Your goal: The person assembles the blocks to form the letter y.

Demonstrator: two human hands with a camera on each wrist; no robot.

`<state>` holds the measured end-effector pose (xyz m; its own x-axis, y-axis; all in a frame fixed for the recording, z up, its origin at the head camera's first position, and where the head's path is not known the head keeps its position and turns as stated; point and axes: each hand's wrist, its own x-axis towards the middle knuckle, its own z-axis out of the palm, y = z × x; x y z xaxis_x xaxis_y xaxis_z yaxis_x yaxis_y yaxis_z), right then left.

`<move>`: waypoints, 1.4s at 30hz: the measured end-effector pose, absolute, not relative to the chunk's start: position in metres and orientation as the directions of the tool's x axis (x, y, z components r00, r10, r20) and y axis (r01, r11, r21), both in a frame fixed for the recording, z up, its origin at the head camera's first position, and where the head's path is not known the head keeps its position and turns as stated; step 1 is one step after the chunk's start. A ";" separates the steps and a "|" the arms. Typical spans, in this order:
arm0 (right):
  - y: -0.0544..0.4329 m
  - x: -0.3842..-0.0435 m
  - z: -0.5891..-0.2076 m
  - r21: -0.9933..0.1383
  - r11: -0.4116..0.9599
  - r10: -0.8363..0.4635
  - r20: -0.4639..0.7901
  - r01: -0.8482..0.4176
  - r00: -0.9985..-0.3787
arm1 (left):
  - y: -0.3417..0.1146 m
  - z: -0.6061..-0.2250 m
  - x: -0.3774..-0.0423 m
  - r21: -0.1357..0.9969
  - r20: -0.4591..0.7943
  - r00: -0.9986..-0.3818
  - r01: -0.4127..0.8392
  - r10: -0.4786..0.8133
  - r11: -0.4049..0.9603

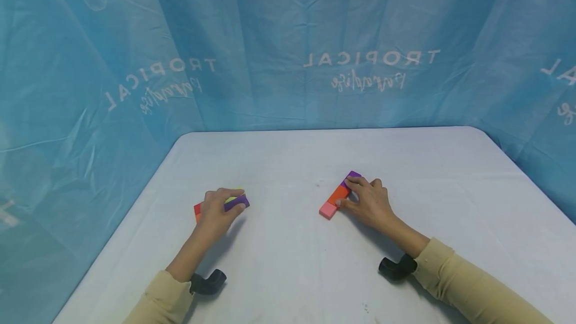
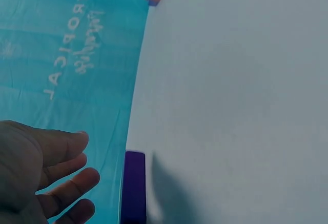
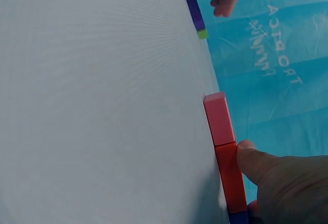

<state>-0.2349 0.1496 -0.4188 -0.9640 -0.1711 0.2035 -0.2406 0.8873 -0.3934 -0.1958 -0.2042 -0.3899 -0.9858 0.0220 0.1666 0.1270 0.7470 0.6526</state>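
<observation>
Fingers of left hand (image 1: 216, 214): loosely apart, holding nothing. Both wrist views show them clear of a purple block (image 2: 134, 188) on the table; head view overlaps the two. Right hand (image 1: 371, 204): thumb against orange block (image 3: 231, 178), fingertip at second purple block (image 1: 354, 174); whether gripping, cannot tell. Pink block (image 1: 328, 210) adjoins orange; row slants across white table (image 1: 288, 244). Lettering on blue curtain (image 1: 270, 94), mirror-reversed: "TROPICAL Paradise", repeated. Head view alone: black curved fittings (image 1: 209, 282) at both wrists.
</observation>
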 end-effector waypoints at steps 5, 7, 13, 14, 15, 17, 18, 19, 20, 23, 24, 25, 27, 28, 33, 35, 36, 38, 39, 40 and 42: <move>0.150 -0.235 -0.420 -0.401 0.884 -0.174 0.199 -0.243 -0.964 | -0.218 -0.392 -0.193 0.621 0.173 -0.985 0.100 -0.012 0.777; 0.150 -0.236 -0.420 -0.401 0.883 -0.175 0.200 -0.244 -0.964 | -0.222 -0.393 -0.191 0.607 0.166 -0.986 0.087 -0.018 0.790; 0.151 -0.236 -0.420 -0.403 0.880 -0.174 0.215 -0.250 -0.961 | -0.228 -0.398 -0.187 0.561 0.174 -0.984 0.077 -0.026 0.824; 0.152 -0.236 -0.420 -0.403 0.880 -0.174 0.217 -0.250 -0.961 | -0.228 -0.398 -0.187 0.558 0.178 -0.984 0.078 -0.027 0.826; 0.152 -0.236 -0.420 -0.405 0.879 -0.174 0.218 -0.251 -0.960 | -0.228 -0.399 -0.187 0.553 0.182 -0.983 0.080 -0.026 0.829; 0.152 -0.236 -0.420 -0.406 0.879 -0.174 0.216 -0.250 -0.961 | -0.229 -0.400 -0.188 0.541 0.187 -0.982 0.082 -0.024 0.837; 0.152 -0.236 -0.419 -0.407 0.879 -0.174 0.215 -0.250 -0.961 | -0.229 -0.401 -0.188 0.534 0.188 -0.982 0.082 -0.023 0.842; 0.152 -0.235 -0.419 -0.406 0.879 -0.176 0.214 -0.252 -0.961 | -0.230 -0.401 -0.189 0.530 0.188 -0.982 0.082 -0.023 0.844; 0.152 -0.235 -0.419 -0.405 0.879 -0.178 0.215 -0.253 -0.960 | -0.230 -0.402 -0.189 0.523 0.190 -0.982 0.082 -0.022 0.848; 0.152 -0.235 -0.419 -0.404 0.879 -0.178 0.214 -0.253 -0.960 | -0.231 -0.404 -0.190 0.507 0.197 -0.980 0.085 -0.019 0.858; 0.152 -0.235 -0.419 -0.403 0.879 -0.179 0.214 -0.254 -0.960 | -0.231 -0.404 -0.191 0.504 0.200 -0.980 0.086 -0.019 0.860; 0.152 -0.235 -0.419 -0.400 0.880 -0.180 0.216 -0.255 -0.960 | -0.231 -0.405 -0.191 0.503 0.203 -0.979 0.087 -0.020 0.860; 0.152 -0.235 -0.419 -0.400 0.881 -0.177 0.218 -0.253 -0.960 | -0.230 -0.406 -0.191 0.500 0.209 -0.978 0.089 -0.020 0.862; 0.152 -0.235 -0.420 -0.400 0.881 -0.176 0.220 -0.254 -0.959 | -0.229 -0.407 -0.191 0.498 0.210 -0.977 0.090 -0.020 0.863; 0.152 -0.235 -0.420 -0.400 0.880 -0.175 0.226 -0.255 -0.958 | -0.225 -0.408 -0.188 0.501 0.216 -0.976 0.096 -0.016 0.860; 0.152 -0.235 -0.420 -0.399 0.880 -0.177 0.226 -0.257 -0.958 | -0.224 -0.408 -0.188 0.501 0.214 -0.977 0.096 -0.016 0.860; 0.152 -0.235 -0.420 -0.399 0.880 -0.177 0.226 -0.256 -0.958 | -0.223 -0.408 -0.188 0.499 0.214 -0.977 0.096 -0.015 0.861; 0.152 -0.235 -0.420 -0.399 0.880 -0.177 0.224 -0.256 -0.958 | -0.223 -0.407 -0.187 0.493 0.212 -0.977 0.091 -0.017 0.865; 0.152 -0.235 -0.420 -0.400 0.880 -0.177 0.222 -0.255 -0.959 | -0.223 -0.407 -0.187 0.491 0.210 -0.977 0.087 -0.020 0.867; 0.152 -0.235 -0.420 -0.401 0.880 -0.176 0.220 -0.254 -0.959 | -0.223 -0.406 -0.187 0.486 0.210 -0.977 0.083 -0.024 0.870; 0.152 -0.235 -0.420 -0.403 0.879 -0.177 0.219 -0.255 -0.959 | -0.224 -0.406 -0.188 0.475 0.208 -0.978 0.072 -0.032 0.877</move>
